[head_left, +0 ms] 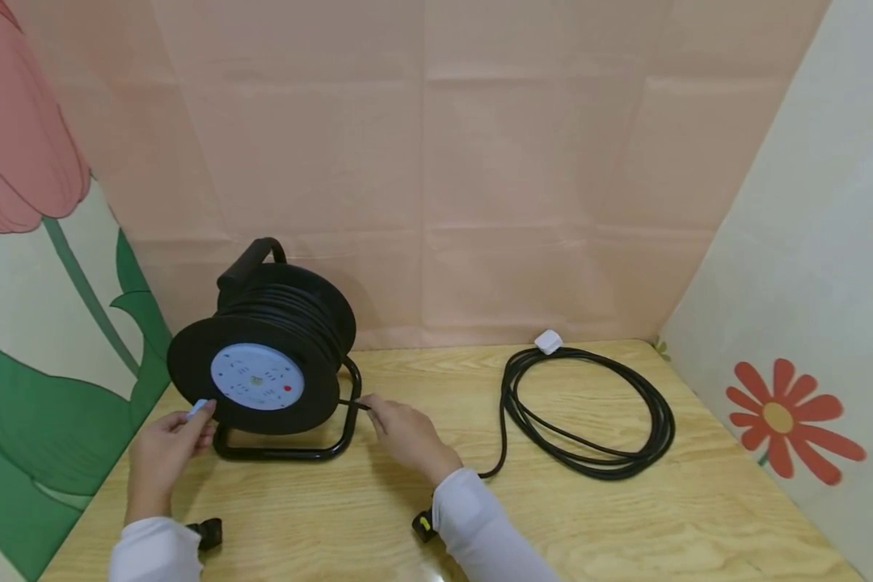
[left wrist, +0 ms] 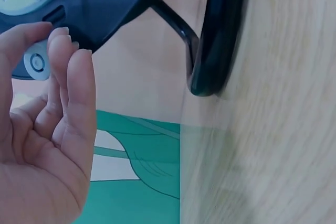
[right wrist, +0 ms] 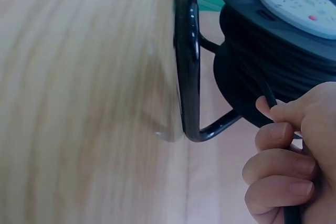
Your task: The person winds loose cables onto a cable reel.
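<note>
A black cable reel point(head_left: 284, 327) stands on its tubular frame point(head_left: 291, 454) at the left of the table, with black cable wound between its two flanges. A white round socket panel point(head_left: 258, 377) with a red button sits in its front face. At the lower left of that face, my left hand point(head_left: 163, 453) pinches a small pale knob point(left wrist: 38, 60) between thumb and fingers. To the right of the reel, my right hand point(head_left: 407, 436) grips the black cable point(right wrist: 269, 95) where it leaves the drum, with fingers curled round it.
Loose coils of black cable point(head_left: 665, 428) lie on the right of the wooden table point(head_left: 589, 525), with a white plug point(head_left: 549, 342) at their far side. A pink backdrop point(head_left: 480, 162) rises behind; flower-patterned walls stand at both sides.
</note>
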Available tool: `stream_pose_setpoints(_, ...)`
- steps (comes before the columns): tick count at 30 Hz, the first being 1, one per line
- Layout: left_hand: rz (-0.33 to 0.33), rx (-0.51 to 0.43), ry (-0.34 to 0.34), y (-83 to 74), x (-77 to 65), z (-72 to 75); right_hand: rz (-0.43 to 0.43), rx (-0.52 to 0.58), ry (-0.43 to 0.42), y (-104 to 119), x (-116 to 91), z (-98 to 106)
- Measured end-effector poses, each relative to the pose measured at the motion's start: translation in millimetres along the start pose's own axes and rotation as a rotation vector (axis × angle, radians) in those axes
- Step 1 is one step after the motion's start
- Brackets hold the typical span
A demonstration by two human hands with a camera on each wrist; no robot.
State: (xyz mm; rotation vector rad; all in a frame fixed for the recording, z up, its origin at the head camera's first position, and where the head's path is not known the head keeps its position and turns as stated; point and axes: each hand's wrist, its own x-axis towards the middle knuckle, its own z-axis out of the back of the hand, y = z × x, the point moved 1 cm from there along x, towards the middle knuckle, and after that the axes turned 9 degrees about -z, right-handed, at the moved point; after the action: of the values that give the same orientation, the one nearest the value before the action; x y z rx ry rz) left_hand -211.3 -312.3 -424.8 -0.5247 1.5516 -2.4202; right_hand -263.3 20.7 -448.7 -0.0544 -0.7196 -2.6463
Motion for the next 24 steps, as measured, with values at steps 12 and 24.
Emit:
stream_pose_setpoints(12, 0.113, -0.453, -0.015, -6.2, -0.4, 2.9, 0.019, -0.003, 0.011, 4, 0, -8)
stream_pose_setpoints(24, 0.116, -0.587, -0.032, -12.2, -1.6, 6.5, 0.001, -0.031, 0.028, 7, -1, -12)
